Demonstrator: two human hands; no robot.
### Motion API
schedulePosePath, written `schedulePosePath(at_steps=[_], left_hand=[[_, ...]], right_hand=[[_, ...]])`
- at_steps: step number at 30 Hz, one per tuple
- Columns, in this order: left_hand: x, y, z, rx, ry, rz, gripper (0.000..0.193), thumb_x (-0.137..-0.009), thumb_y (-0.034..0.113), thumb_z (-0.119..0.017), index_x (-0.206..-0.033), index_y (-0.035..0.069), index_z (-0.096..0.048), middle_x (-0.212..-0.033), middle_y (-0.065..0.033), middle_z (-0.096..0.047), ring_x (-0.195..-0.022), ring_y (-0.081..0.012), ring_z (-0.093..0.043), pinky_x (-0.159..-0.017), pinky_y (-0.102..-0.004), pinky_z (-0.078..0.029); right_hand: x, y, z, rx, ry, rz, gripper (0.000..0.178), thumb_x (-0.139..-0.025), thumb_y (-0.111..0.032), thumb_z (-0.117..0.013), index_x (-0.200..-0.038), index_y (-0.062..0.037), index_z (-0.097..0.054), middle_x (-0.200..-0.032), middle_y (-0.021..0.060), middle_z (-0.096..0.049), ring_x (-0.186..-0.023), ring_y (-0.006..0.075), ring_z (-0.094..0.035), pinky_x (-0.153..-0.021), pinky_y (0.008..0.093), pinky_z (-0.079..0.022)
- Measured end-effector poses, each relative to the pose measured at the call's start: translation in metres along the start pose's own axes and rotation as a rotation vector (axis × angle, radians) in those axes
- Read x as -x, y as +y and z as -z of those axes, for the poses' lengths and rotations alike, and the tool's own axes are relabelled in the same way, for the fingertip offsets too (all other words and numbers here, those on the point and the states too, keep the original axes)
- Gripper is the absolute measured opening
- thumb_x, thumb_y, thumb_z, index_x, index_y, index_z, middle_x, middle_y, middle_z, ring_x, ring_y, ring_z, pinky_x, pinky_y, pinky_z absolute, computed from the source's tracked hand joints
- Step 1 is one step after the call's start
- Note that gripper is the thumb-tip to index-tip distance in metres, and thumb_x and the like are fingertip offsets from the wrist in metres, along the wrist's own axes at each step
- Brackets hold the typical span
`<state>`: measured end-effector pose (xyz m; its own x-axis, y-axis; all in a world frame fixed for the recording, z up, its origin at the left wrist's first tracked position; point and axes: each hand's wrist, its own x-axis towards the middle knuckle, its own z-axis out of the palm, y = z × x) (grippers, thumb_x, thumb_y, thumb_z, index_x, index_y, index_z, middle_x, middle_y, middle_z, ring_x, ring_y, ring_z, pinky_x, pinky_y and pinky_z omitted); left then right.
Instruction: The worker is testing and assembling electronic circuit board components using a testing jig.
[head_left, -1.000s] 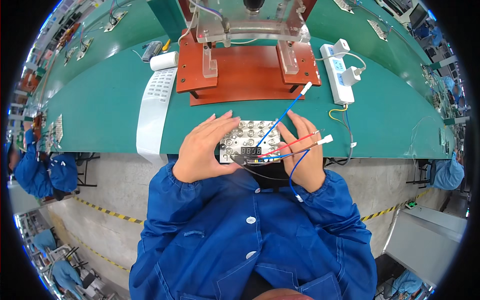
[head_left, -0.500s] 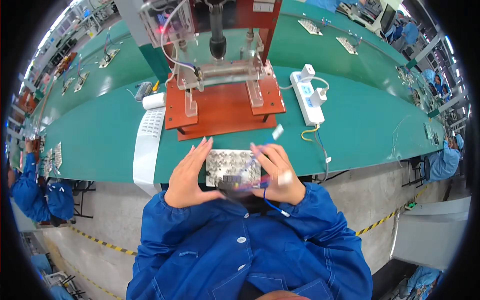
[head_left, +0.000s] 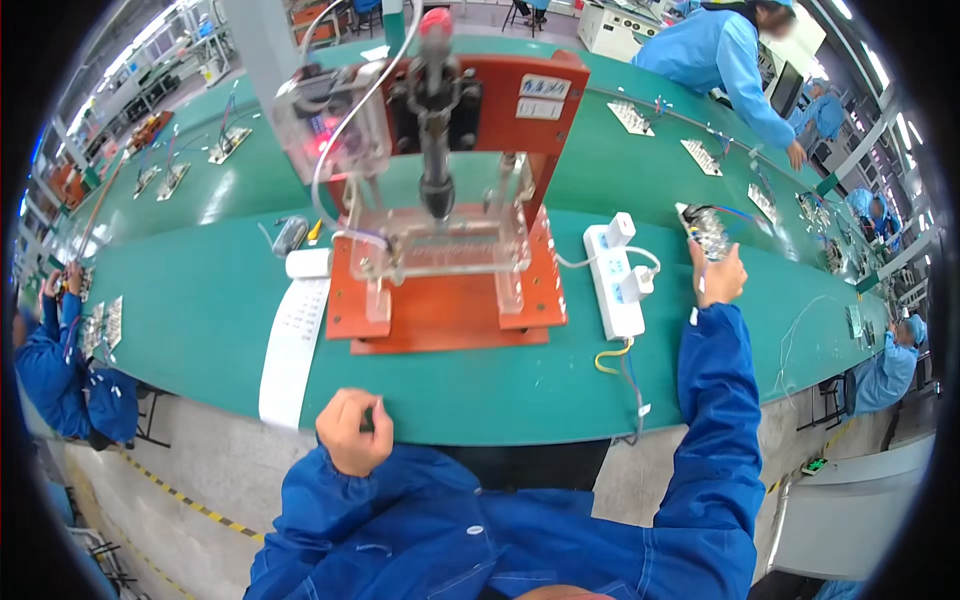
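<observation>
My right hand (head_left: 722, 276) is stretched out to the far right, its fingers closed on the near end of a circuit board (head_left: 708, 234). The board is tilted at the edge of the green conveyor strip, with dark parts and red and blue wires on it. My left hand (head_left: 355, 432) is curled into a loose fist at the front edge of the green table (head_left: 440, 400), with no object showing in it. Between my hands and farther back stands a red press fixture (head_left: 450, 340) with a clear plastic plate (head_left: 450, 250) under a dark plunger.
A white power strip (head_left: 614, 285) with plugs and cables lies right of the fixture. On its left, a paper label roll (head_left: 308, 263) trails a strip to the front edge. More circuit boards (head_left: 702, 157) lie on the conveyor, and a co-worker in light blue (head_left: 715, 55) reaches over it.
My right hand has carried the circuit board from the table in front of me to the far right. My left hand has let go of it and curled up. The view has tilted up.
</observation>
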<state>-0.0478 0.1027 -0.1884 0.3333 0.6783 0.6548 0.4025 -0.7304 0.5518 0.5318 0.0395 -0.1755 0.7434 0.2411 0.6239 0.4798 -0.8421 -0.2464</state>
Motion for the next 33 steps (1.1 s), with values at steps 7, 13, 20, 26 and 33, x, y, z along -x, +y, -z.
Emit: schedulePosePath(at_steps=[7,13,20,26,33], left_hand=[[0.006,0.002,0.007,-0.246,-0.051,-0.051,0.008,-0.079,-0.006,-0.056,-0.081,0.001,-0.055,-0.071,-0.0123,-0.054,-0.053,-0.0244,-0.046,-0.049,-0.0330,-0.036],[0.032,-0.004,0.019,-0.297,-0.116,0.096,0.008,-0.076,0.004,-0.056,-0.084,0.002,-0.054,-0.077,-0.0194,-0.061,-0.062,-0.0342,-0.056,-0.057,-0.0394,-0.046],[0.043,-0.002,0.007,-0.216,0.015,0.063,0.018,-0.084,0.011,-0.049,-0.093,-0.001,-0.059,-0.084,-0.0226,-0.058,-0.069,-0.0369,-0.055,-0.066,-0.0397,-0.045],[0.023,0.008,0.007,-0.363,-0.049,0.088,0.008,-0.077,0.010,-0.056,-0.080,0.003,-0.052,-0.078,-0.0181,-0.061,-0.062,-0.0351,-0.056,-0.059,-0.0420,-0.046],[0.018,0.000,0.007,-0.288,-0.055,-0.010,0.007,-0.074,0.001,-0.055,-0.079,0.003,-0.051,-0.070,-0.0145,-0.056,-0.055,-0.0311,-0.052,-0.053,-0.0393,-0.043]], right_hand=[[-0.025,-0.165,-0.046,-0.270,-0.498,0.325,0.100,-0.068,-0.073,-0.077,-0.139,-0.0070,-0.051,-0.109,0.0213,-0.072,-0.105,0.0422,-0.067,-0.086,0.0495,-0.054],[-0.088,-0.198,-0.168,-0.284,-0.176,0.605,0.060,-0.088,-0.048,-0.071,-0.135,-0.0116,-0.060,-0.128,0.0111,-0.064,-0.123,0.0297,-0.057,-0.103,0.0511,-0.041],[-0.161,-0.184,-0.249,-0.155,-0.052,0.577,0.066,-0.092,-0.052,-0.063,-0.142,-0.0101,-0.053,-0.141,0.0132,-0.056,-0.132,0.0297,-0.051,-0.104,0.0500,-0.043],[-0.141,-0.209,-0.193,-0.316,-0.250,0.641,0.040,-0.093,-0.039,-0.062,-0.115,-0.0072,-0.073,-0.102,0.0146,-0.074,-0.101,0.0338,-0.068,-0.091,0.0460,-0.050],[-0.129,-0.162,-0.215,-0.229,-0.267,0.770,0.074,-0.079,-0.006,-0.054,-0.150,-0.0222,-0.046,-0.142,0.0088,-0.056,-0.140,0.0250,-0.045,-0.106,0.0530,-0.040]])
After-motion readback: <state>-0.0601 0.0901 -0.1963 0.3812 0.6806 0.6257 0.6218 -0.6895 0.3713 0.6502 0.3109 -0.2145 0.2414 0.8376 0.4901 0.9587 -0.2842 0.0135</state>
